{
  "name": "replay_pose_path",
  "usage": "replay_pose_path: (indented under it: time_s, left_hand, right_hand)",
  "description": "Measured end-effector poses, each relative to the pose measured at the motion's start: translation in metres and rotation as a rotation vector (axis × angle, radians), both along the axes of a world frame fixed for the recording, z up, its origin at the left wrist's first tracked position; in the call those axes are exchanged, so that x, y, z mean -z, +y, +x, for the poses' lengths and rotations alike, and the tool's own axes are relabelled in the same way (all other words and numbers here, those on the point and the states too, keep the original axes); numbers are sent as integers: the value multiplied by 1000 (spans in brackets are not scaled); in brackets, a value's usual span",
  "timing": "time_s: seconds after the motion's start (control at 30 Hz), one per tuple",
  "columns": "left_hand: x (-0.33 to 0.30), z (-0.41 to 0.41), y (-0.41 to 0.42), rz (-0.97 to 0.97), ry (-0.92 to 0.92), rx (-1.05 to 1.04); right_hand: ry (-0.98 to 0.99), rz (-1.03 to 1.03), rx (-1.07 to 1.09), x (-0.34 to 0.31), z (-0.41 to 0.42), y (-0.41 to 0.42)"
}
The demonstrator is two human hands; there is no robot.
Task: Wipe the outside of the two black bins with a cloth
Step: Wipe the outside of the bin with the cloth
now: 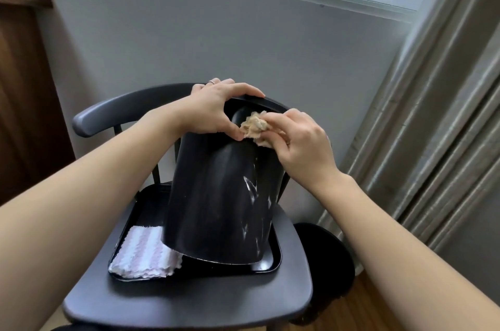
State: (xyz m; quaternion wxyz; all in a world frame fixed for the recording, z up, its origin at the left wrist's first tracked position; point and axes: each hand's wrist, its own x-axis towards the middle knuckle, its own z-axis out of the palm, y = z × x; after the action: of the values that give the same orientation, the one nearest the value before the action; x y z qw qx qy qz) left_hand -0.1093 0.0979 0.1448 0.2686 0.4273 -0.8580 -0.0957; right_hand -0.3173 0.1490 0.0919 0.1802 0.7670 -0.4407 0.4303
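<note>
Two black plastic bins show: one tall bin (pixel 221 195) tilted on a tray, its rim under the left fingers, and a second round bin (pixel 328 257) on the floor, well below and right of the right fingers. Two cloths: one crumpled tan cloth (pixel 253 126) pinched in the right fingers, one folded pink-and-white striped cloth (pixel 147 253) far below the left fingers. One black rectangular tray (pixel 266 263), one dark wooden chair (pixel 189 301), two bare hands

Both forearms bare, no sleeves in view; left hand (pixel 213 110) wears a thin silver ring (pixel 211 82); right hand (pixel 303 146) shows no jewellery
</note>
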Motion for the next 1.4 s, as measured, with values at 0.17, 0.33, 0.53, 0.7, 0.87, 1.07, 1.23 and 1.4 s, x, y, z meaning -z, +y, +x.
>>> replay_pose_path:
  time_s: [0.17,0.33,0.53,0.7,0.87,1.07,1.23,1.4]
  left_hand:
    - [2,1,-1,7,10,4]
    - [2,6,-3,40,19,-2]
    - [2,7,-5,41,25,-6]
    - [3,10,-6,64,51,-21]
    - [2,10,-5,85,57,-18]
    - [1,5,-3,74,34,-35]
    - [1,6,-2,88,51,-36]
    - [1,5,0,86,48,-24]
  right_hand:
    - [34,23,-129,27,-5,14]
    - [172,12,-199,51,-10,27]
    - [12,2,-51,34,-2,18]
    - [103,54,-212,71,-3,40]
    - [279,8,-244,78,-4,48]
    - [-32,2,-65,42,7,24]
    - [191,86,-277,80,3,57]
    - [347,49,-308,91,-3,65]
